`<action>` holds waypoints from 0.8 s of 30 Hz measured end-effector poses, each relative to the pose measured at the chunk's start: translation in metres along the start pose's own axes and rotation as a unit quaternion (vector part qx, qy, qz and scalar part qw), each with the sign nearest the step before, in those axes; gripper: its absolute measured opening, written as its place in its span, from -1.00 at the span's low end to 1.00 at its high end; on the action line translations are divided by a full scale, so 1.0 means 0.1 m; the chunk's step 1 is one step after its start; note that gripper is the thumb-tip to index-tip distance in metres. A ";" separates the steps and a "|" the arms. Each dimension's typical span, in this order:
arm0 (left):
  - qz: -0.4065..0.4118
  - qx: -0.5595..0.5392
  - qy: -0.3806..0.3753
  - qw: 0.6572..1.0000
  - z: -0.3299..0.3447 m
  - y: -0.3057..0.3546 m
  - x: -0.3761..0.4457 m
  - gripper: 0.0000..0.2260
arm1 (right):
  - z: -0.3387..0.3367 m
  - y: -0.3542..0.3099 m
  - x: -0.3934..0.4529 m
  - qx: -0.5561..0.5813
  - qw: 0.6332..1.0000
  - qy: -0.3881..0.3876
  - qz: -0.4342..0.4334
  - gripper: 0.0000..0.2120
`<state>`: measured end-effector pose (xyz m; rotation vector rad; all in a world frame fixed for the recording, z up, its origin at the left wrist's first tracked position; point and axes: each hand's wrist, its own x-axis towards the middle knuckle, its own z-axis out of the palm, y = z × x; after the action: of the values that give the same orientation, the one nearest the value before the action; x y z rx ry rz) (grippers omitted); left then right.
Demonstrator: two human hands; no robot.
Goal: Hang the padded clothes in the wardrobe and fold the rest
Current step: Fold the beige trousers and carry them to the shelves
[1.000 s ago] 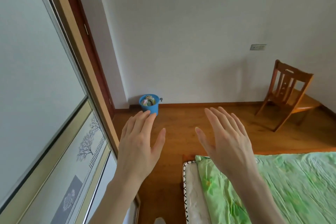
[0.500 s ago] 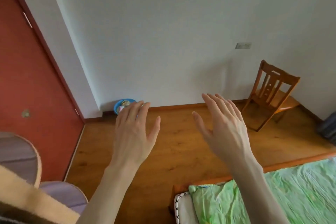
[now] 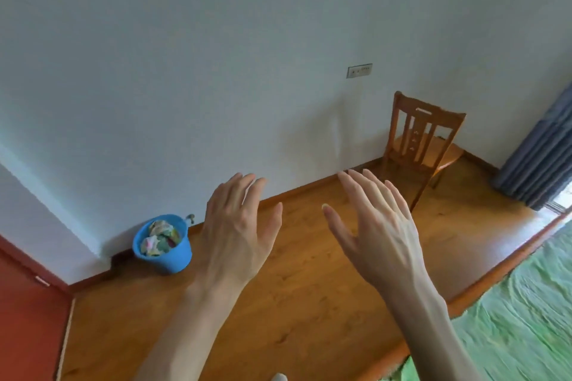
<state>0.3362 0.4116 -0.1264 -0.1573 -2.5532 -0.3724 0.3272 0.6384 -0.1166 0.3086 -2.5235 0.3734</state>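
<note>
My left hand [image 3: 240, 226] and my right hand [image 3: 374, 223] are both raised in front of me over the wooden floor, fingers straight and spread, holding nothing. No clothes and no wardrobe show in this view. A bed with a green patterned sheet [image 3: 526, 312] fills the lower right corner, below and to the right of my right forearm.
A blue bucket [image 3: 173, 257] stuffed with crumpled cloth or paper stands by the white wall at left. A wooden chair [image 3: 418, 145] sits in the far corner, with blue curtains [image 3: 538, 158] to its right. A red door [image 3: 24, 318] is at lower left.
The view has swung right and tilted: the wardrobe panel and then most of the red door left the frame, and the curtains came in. Both hands stay raised and empty.
</note>
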 end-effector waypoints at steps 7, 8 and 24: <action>0.081 -0.041 -0.031 0.995 0.75 -0.16 1.28 -0.52 | 0.70 0.48 0.88 -0.020 0.994 -0.001 0.108 -0.34; 0.086 -0.051 -0.031 0.995 0.86 -0.15 1.44 -0.51 | 0.76 0.56 0.99 -0.027 0.993 0.001 0.119 -0.34; 0.247 -0.244 -0.080 0.935 3.00 0.80 3.99 -0.46 | 1.26 2.28 2.22 -0.162 0.935 0.042 0.311 -0.37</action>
<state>-0.1362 0.5904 -0.1366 -1.0256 -2.4073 -0.8055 0.0161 0.7799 -0.1380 -0.6365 -2.4891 0.1883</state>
